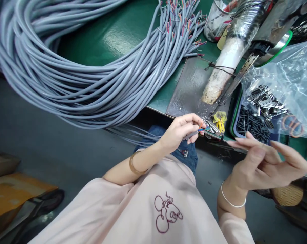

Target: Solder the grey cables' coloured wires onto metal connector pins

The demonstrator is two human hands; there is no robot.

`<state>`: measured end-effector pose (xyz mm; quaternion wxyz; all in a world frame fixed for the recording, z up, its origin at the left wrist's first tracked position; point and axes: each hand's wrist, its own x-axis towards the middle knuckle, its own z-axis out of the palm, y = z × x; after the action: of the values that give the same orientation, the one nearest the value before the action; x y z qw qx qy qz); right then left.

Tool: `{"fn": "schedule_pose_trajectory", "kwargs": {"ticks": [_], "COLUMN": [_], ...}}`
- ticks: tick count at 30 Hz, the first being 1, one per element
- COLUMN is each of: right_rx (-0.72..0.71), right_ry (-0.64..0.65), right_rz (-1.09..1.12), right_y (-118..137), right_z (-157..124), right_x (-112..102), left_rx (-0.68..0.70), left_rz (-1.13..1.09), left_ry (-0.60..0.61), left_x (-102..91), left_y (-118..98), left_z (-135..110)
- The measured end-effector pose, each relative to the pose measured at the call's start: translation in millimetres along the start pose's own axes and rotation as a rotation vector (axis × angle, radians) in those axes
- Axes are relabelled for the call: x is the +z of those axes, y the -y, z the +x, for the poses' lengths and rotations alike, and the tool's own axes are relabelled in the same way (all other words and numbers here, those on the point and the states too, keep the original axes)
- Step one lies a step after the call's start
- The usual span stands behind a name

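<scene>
My left hand (182,130) pinches the end of a grey cable (191,135) whose coloured wires point into a small fixture with a yellow part (219,122) at the bench's front edge. My right hand (266,162) hovers to the right of the fixture with fingers stretched out and apart, holding nothing. A large bundle of grey cables (74,78) with stripped coloured ends loops across the green bench (110,37).
A metal plate (189,91) carries a wrapped tool arm (227,67) above the fixture. A tray of small black parts (252,123) and a clear bag of metal connector shells (283,88) sit at the right. Cardboard (13,193) lies on the floor at the left.
</scene>
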<state>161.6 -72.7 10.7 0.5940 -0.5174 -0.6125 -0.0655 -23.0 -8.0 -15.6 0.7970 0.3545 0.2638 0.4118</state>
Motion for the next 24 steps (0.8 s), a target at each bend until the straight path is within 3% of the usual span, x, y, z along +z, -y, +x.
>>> {"fn": "schedule_pose_trajectory", "kwargs": {"ticks": [2, 6, 9, 15, 24], "right_rx": [-0.025, -0.087, -0.124, 0.083, -0.016], "right_ry": [-0.016, 0.182, 0.254, 0.234, 0.209], "right_rz": [-0.049, -0.114, -0.178, 0.007, -0.006], "right_y": [3.5, 9.0, 8.7, 6.5, 8.6], "right_z": [-1.8, -5.2, -5.8, -10.6, -13.9], "right_x": [7.4, 12.3, 12.8, 18.7, 20.9], "left_rx": [-0.02, -0.04, -0.051, -0.007, 0.001], "left_rz": [-0.021, -0.032, -0.029, -0.117, -0.143], "left_ry": [0.006, 0.006, 0.01, 0.16, 0.238], "left_x": [-0.1, 1.3, 1.3, -5.2, -13.0], "left_y": [0.8, 2.6, 2.3, 1.9, 3.8], "left_z": [0.8, 0.0, -0.8, 0.1, -2.8]}}
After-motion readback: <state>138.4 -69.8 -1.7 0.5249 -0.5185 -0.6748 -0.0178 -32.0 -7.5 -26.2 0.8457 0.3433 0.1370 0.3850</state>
